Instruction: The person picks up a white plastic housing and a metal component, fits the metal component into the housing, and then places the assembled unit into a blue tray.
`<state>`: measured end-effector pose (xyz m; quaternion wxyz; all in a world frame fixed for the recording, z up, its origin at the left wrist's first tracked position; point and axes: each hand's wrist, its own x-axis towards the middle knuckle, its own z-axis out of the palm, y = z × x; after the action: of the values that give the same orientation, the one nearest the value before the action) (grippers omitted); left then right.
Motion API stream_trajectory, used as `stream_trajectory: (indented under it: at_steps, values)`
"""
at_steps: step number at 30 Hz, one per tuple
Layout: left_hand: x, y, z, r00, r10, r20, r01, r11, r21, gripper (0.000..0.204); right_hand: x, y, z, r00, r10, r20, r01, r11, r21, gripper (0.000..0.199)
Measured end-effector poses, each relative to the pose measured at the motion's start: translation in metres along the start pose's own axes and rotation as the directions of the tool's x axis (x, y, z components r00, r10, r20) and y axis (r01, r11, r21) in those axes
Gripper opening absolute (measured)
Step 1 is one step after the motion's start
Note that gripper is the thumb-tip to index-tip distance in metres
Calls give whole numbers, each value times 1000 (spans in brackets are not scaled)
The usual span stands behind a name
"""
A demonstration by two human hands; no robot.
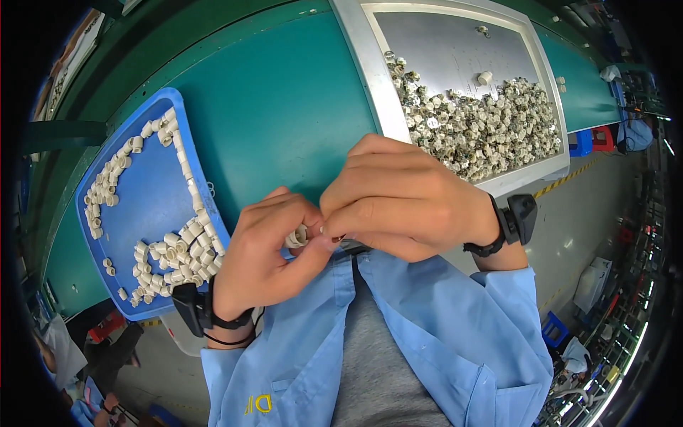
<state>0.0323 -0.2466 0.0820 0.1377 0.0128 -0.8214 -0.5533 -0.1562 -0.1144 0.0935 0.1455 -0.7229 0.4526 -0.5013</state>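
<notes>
Close in front of my chest, my left hand is closed around a white ring-shaped plastic cap, whose open end shows between thumb and fingers. The fingertips of my right hand meet the left thumb in a pinch. A small part with a dark bit shows there, but its kind is hidden by the fingers. Left of my hands a blue plastic tray holds many white plastic caps, heaped near its front and lined along its walls. At the right, many small white-and-metal parts lie in a shallow metal-framed tray.
Both trays rest on a green tabletop. One single white cap lies on the metal tray's bare part. Stools in blue and red stand beyond the right end. Other people are partly visible at the lower left.
</notes>
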Motion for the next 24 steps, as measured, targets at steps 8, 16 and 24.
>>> stream_trajectory:
  at_steps: [8,16,24]
  values:
    - [-7,6,18,964,-228,-138,140,874,-466,13,-8,1,6,992,87,-94,-71,984,161,23]
    - [-3,1,35,917,-3,-399,-54,990,-132,27,-23,-5,25,915,235,-329,-153,954,257,17]
    - [0,7,34,925,54,-375,-68,997,-22,26,-23,-10,12,950,212,-230,-169,967,191,19]
